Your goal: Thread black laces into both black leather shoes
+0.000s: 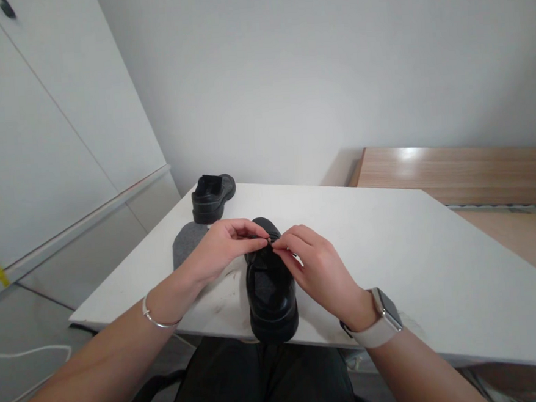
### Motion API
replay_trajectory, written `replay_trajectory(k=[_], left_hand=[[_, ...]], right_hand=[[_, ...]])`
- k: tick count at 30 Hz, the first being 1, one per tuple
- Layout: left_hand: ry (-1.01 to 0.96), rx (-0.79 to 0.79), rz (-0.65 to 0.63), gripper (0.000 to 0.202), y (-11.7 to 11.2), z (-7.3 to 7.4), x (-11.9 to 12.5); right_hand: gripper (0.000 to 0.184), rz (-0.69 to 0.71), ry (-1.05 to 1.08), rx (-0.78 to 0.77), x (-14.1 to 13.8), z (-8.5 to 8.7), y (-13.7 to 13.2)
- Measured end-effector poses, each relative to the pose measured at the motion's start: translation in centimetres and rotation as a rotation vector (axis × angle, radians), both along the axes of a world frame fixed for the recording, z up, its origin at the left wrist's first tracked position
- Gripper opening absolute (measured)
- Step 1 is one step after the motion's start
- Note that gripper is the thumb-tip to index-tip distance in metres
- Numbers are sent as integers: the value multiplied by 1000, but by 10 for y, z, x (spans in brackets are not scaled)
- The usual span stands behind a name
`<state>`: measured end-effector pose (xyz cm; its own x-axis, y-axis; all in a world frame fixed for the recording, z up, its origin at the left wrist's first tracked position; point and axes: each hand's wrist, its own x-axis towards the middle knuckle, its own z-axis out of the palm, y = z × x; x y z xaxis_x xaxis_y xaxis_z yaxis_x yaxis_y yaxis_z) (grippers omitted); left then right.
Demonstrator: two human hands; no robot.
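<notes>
A black shoe (272,299) stands on the white table (390,247) right in front of me, heel toward me. My left hand (223,247) and my right hand (316,268) meet above its top, fingertips pinched together on what looks like the black lace, too small to see clearly. A silver bracelet circles my left wrist and a light-strapped watch sits on my right. The second black shoe (213,197) rests at the table's far left corner. A grey insole (186,242) lies flat between the two shoes, partly behind my left hand.
A wooden bench or shelf (459,172) runs along the wall at the back right. White wall panels (38,131) stand to the left. A white cable (26,352) lies on the floor at the lower left. My dark-trousered lap is below the table edge.
</notes>
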<state>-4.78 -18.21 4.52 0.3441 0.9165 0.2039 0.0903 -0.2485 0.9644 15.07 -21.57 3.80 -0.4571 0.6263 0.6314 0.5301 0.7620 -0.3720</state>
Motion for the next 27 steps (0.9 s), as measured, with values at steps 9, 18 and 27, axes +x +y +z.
replay_trajectory(k=[9,18,27], left_hand=[[480,642,17,6,-16,12,5],[652,1189,166,17,-8,-5,15],[624,1219,139,9,-5,-10,9]], right_hand=[[19,33,282,-222,-5,1,4],[16,178,540,-723,-4,-12,31],[21,306,570,-913,4,-8,41]])
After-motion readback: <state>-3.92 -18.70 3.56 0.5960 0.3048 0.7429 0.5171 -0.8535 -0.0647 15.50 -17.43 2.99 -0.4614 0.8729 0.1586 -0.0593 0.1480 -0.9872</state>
